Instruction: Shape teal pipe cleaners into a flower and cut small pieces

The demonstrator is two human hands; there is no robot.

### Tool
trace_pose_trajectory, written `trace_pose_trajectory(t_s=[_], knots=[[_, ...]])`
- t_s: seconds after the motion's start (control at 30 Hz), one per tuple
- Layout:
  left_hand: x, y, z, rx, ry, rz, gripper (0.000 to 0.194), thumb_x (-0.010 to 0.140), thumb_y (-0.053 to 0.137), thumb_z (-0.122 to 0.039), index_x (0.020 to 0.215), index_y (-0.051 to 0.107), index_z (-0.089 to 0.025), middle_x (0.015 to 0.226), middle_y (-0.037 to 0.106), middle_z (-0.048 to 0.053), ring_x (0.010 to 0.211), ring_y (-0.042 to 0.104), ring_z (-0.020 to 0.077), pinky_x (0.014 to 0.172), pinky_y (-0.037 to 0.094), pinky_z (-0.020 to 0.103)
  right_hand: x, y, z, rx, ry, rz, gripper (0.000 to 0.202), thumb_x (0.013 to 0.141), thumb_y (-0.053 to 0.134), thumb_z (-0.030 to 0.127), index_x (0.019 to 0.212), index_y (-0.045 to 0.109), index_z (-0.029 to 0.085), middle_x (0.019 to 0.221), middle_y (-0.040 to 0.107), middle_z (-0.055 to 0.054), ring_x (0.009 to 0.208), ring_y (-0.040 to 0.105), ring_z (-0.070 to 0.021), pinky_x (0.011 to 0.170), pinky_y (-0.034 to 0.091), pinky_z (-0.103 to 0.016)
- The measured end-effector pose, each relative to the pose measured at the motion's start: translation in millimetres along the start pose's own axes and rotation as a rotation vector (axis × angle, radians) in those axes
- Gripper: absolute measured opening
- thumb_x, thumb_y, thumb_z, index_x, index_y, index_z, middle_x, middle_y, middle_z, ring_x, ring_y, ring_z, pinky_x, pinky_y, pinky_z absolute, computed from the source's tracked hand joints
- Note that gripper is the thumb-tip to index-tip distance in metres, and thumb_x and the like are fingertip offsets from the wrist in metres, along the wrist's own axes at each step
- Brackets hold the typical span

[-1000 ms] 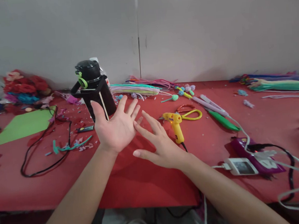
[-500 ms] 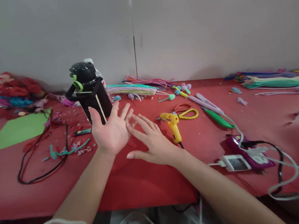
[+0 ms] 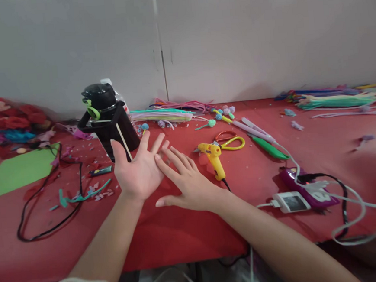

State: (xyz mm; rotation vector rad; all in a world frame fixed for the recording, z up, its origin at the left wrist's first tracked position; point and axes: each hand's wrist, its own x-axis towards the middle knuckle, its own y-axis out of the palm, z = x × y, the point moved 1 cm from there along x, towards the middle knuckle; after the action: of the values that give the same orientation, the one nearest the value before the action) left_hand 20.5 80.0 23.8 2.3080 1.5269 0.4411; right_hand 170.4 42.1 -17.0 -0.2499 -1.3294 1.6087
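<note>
My left hand (image 3: 138,173) is palm up above the red table (image 3: 182,237), fingers spread, holding nothing. My right hand (image 3: 188,182) reaches across palm down, and its fingertips touch the left hand near the little finger; its thumb is stretched out. Just right of the hands lies a yellow glue gun (image 3: 214,159). Behind it rest scissors (image 3: 235,143) with one red and one yellow handle loop. A black bottle in a holder (image 3: 119,133) stands behind my left hand, which hides part of its base.
Bundles of pipe cleaners (image 3: 163,114) lie along the grey wall. A purple power strip (image 3: 309,188) with a white charger (image 3: 292,202) and loose cables is at right. On the left are a black cord (image 3: 23,219), green paper (image 3: 23,165) and scattered clippings (image 3: 101,194).
The view has shifted slightly, so the table things sit a little further left. My right fingers have moved slightly further onto the left hand's edge.
</note>
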Motion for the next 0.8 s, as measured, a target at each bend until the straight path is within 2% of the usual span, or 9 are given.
trace_pose_trajectory(t_s=[0.2, 0.4, 0.57, 0.67, 0.8], knots=[[2.4, 2.5, 1.1, 0.106, 0.038, 0.046, 0.103, 0.074, 0.022, -0.096, 0.161, 0.018, -0.041, 0.167, 0.032, 0.001, 0.155, 0.025, 0.0322, 0.114, 0.04, 0.053, -4.0, -1.3, -2.8, 0.013, -0.022, -0.03, 0.103, 0.085, 0.046, 0.082, 0.164, 0.021, 0.02, 0.17, 0.011, -0.019, 0.158, 0.007, -0.0372, 0.121, 0.024, -0.063], [0.2, 11.2, 1.9, -0.068, -0.01, -0.061, 0.099, 0.082, 0.026, -0.089, 0.163, 0.016, -0.034, 0.165, 0.035, 0.007, 0.154, 0.028, 0.03, 0.114, 0.041, 0.047, -5.7, -3.1, -6.6, 0.034, -0.003, -0.021, 0.099, 0.085, 0.05, 0.08, 0.162, 0.026, 0.023, 0.17, 0.014, -0.017, 0.158, 0.007, -0.0377, 0.121, 0.024, -0.064], [-0.3, 7.9, -0.8, -0.145, 0.011, -0.094, 0.098, 0.083, 0.021, -0.088, 0.163, 0.015, -0.032, 0.165, 0.035, 0.008, 0.155, 0.026, 0.0278, 0.113, 0.041, 0.045, -9.3, -5.9, -2.0, 0.047, -0.012, 0.01, 0.089, 0.087, 0.05, 0.077, 0.158, 0.038, 0.026, 0.17, 0.016, -0.015, 0.157, 0.008, -0.0389, 0.12, 0.022, -0.065], [-0.9, 6.0, -2.2, -0.18, 0.027, -0.101, 0.098, 0.084, 0.023, -0.088, 0.163, 0.014, -0.032, 0.166, 0.034, 0.008, 0.155, 0.028, 0.028, 0.116, 0.038, 0.046, -10.3, -3.1, 2.3, 0.052, 0.0, 0.024, 0.092, 0.087, 0.047, 0.079, 0.16, 0.033, 0.026, 0.171, 0.011, -0.015, 0.158, 0.005, -0.0384, 0.121, 0.021, -0.065], [-5.6, 15.4, 0.5, -0.22, -0.039, -0.072, 0.093, 0.083, 0.023, -0.088, 0.162, 0.017, -0.038, 0.164, 0.037, 0.005, 0.152, 0.032, 0.0307, 0.12, 0.032, 0.054, -6.5, 2.0, 3.3, 0.059, 0.035, -0.016, 0.096, 0.087, 0.046, 0.08, 0.164, 0.021, 0.028, 0.172, 0.002, -0.013, 0.158, -0.001, -0.0359, 0.122, 0.019, -0.063]])
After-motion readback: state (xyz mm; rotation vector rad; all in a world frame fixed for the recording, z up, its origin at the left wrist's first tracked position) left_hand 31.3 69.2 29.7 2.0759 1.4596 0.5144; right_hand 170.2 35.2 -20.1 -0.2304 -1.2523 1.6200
